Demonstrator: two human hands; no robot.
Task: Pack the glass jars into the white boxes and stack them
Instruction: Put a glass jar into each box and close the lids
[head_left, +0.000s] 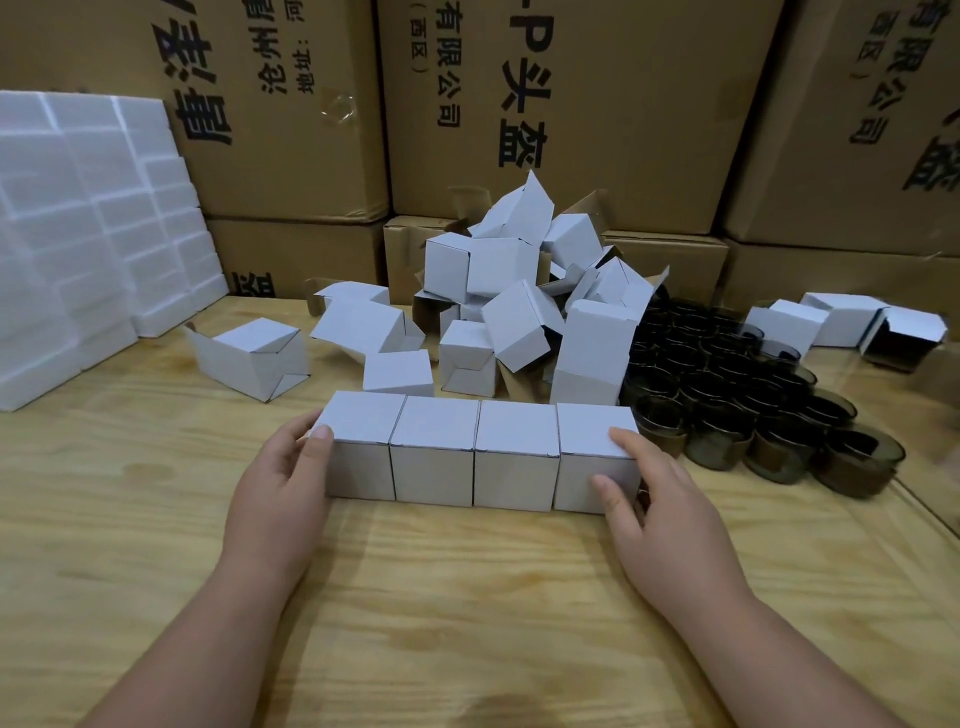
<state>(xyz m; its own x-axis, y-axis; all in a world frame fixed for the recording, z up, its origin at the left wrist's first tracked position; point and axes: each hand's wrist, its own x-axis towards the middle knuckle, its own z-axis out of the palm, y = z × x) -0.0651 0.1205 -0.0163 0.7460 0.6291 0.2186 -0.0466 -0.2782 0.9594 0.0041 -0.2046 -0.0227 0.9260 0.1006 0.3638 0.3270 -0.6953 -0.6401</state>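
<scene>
step: row of four closed boxes (480, 452) is squeezed | left hand (283, 480) at 9 o'clock end, right hand (657, 501) at 3 o'clock end, fingers curled on end boxes | advice: equal inward pressure is needed, row is kept straight on tabletop (467, 597)

Between the left hand (283, 480) and the right hand (657, 499) sits a row of closed boxes (480, 452) of matt white cardboard, smooth-faced, with dark raw edges at the folds. Under both hands the counter (441, 597) is pale plywood with visible grain and a dull finish. Just beyond the right hand, the jars (737, 395) are dark, smoky glass, glossy, some banded with matt brown paper. Far beyond the left hand, white foam blocks (78, 249) look grainy and matt.
</scene>
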